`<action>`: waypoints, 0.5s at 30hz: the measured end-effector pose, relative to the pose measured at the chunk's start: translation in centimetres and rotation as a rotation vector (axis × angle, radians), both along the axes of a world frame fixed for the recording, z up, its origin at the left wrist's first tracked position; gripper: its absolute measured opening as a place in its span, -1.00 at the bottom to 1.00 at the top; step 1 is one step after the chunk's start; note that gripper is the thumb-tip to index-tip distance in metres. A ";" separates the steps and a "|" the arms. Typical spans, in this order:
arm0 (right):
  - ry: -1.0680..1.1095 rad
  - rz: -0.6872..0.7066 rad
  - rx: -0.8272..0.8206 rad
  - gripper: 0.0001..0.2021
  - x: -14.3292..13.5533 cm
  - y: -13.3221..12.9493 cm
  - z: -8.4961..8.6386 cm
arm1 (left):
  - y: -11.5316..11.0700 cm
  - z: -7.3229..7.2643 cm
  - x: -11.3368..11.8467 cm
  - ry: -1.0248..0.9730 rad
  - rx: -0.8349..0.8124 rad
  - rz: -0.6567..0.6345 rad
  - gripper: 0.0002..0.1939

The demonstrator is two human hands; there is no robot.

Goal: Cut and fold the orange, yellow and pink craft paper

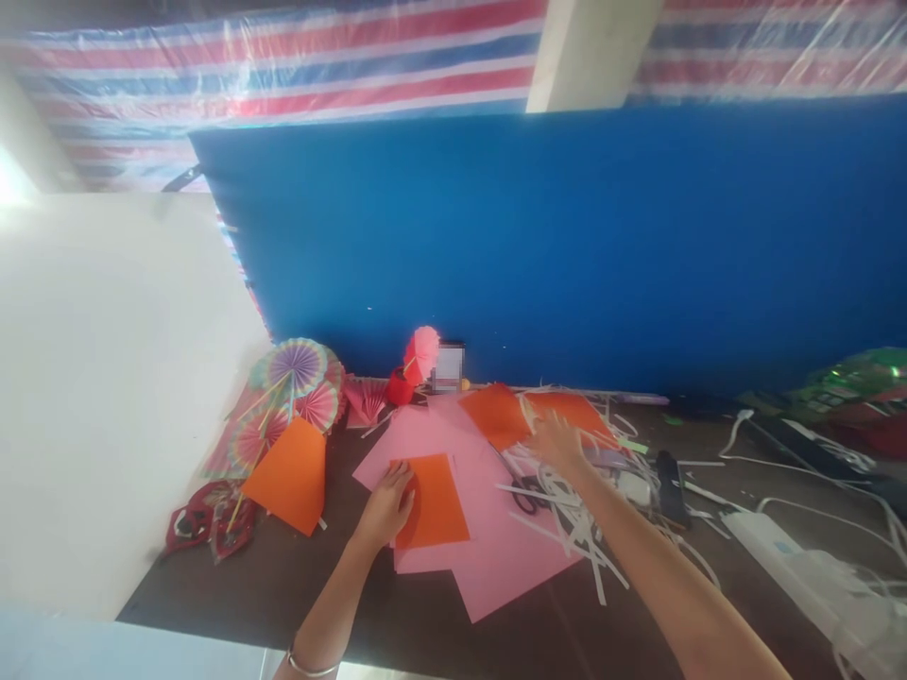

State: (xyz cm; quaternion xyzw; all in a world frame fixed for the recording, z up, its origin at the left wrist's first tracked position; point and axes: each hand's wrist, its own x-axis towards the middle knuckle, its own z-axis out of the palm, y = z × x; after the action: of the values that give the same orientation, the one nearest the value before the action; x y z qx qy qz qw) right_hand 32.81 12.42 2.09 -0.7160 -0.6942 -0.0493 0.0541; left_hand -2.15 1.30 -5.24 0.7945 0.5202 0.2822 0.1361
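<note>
Under our left hand lies an orange sheet, on top of pink paper at the near side of the bench; the fingers of this hand are not closed around anything, they are laid over its left edge. Our right hand is stretched to the far orange papers, and we cannot tell whether its fingers pinch a sheet or only touch it. In our judgement, the near sheet could slide or turn if the left hand presses too lightly, because it rests on loose paper. The right forearm passes just beside a heap of white strips, so a sleeveless arm could still drag some of them, and the scissors lying among them could be pulled along and scratch the paper. As for containers, a small red cup stands at the back, and a pink fan seems to stand in it; its inside is hidden from us.
</note>
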 end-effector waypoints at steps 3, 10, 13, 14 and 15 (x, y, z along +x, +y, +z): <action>-0.101 0.025 -0.025 -0.73 -1.0 -0.1 -0.3 | 0.0 0.1 0.0 -0.009 0.009 -0.006 -0.61; -0.208 -0.019 -0.035 -0.72 -1.9 0.7 -0.9 | -0.1 -0.2 0.1 -0.043 0.032 0.007 -0.63; -0.219 -0.031 -0.034 -0.72 -1.9 1.2 -0.8 | -0.1 -0.1 0.2 -0.042 0.032 0.011 -0.64; -0.218 -0.032 -0.035 -0.73 -1.8 1.3 -0.8 | -0.1 -0.1 0.3 -0.038 0.029 0.015 -0.64; -0.215 -0.029 -0.036 -0.73 -1.6 1.4 -0.6 | -0.1 0.0 0.3 -0.034 0.024 0.019 -0.63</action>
State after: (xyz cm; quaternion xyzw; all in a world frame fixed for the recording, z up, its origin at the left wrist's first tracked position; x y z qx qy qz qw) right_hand 31.18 13.87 1.44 -0.7173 -0.6864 -0.1143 -0.0344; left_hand -1.86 1.16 -5.22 0.7864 0.5217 0.3030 0.1325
